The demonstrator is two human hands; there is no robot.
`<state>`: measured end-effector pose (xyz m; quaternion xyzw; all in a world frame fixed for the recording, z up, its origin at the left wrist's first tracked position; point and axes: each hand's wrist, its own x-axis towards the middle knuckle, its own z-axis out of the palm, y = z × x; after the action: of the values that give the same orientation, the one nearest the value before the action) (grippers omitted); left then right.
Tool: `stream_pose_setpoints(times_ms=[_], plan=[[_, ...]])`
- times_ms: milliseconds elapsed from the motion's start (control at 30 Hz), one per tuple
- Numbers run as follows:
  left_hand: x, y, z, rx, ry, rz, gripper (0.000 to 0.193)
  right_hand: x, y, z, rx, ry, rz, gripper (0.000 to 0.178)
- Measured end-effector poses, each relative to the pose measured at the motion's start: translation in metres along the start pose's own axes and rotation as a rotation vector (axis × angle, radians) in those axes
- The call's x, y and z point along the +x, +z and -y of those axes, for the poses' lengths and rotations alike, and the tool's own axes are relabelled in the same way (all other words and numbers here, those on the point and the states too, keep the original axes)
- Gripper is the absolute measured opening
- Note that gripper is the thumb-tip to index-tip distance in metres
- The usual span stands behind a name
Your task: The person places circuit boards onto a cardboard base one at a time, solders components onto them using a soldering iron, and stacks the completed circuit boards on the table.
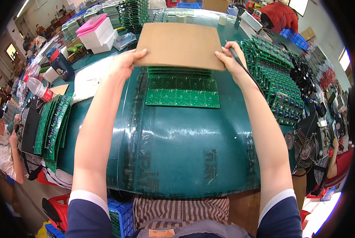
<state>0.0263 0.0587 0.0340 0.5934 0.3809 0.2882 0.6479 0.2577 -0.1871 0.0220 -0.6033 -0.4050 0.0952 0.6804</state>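
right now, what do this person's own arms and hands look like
The left hand and right hand wear no gloves, and neither wrist shows a watch or bracelet. The left forearm and right forearm are bare. The left sleeve and right sleeve are navy blue, each edged with a plain white band.

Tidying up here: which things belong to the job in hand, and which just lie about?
Likely job:
brown rectangular cardboard sheet in left hand and right hand
slim dark tool, right hand
central stacked green circuit boards

Likely lying about:
blue cylindrical red-lidded bottle
clear plastic bottle
white boxy blocks
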Motion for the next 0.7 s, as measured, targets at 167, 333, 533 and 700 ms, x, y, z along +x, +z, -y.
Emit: stream_pose_setpoints(times_ms=[167, 333, 533, 700], plan=[[0.051, 0.015, -0.003, -0.096, -0.119, 0.058, 0.036, 0.040, 0.003, -0.016, -0.069, 0.160, -0.052, 0.034], [0.081, 0.012, 0.014, -0.017, -0.174, 0.063, 0.036, 0.045, 0.008, -0.034, -0.107, 0.242, -0.069, 0.038], [0.098, 0.014, 0.032, 0.086, -0.061, -0.036, 0.033, 0.041, 0.007, -0.050, -0.154, 0.311, -0.085, 0.036], [0.096, 0.018, 0.037, 0.157, -0.062, -0.108, 0.034, 0.040, 0.003, -0.058, -0.020, 0.322, -0.060, 0.036]])
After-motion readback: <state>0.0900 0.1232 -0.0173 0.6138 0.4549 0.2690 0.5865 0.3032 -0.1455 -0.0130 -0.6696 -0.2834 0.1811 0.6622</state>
